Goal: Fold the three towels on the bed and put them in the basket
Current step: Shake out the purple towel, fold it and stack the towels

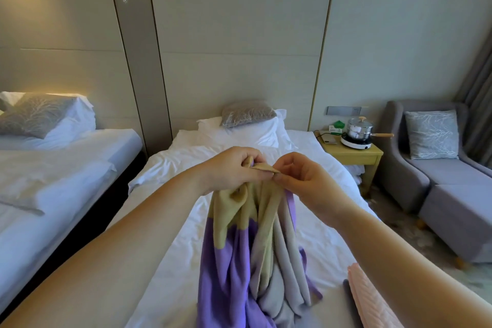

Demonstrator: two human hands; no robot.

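Note:
A towel with purple, tan and grey blocks (247, 253) hangs bunched above the white bed (170, 234). Its lower end rests crumpled on the sheet. My left hand (229, 168) pinches the tan top edge of the towel. My right hand (306, 181) pinches the same edge right beside it, fingertips nearly touching. A pink ribbed towel (370, 301) lies at the bed's lower right under my right forearm, with a dark strip beside it. No basket is in view.
A second white bed (53, 168) stands to the left across a dark gap. Pillows (247, 125) lie at the headboard. A yellow nightstand (354, 154) with a steel pot on a cooker stands to the right. Beyond it is a grey sofa (439, 176).

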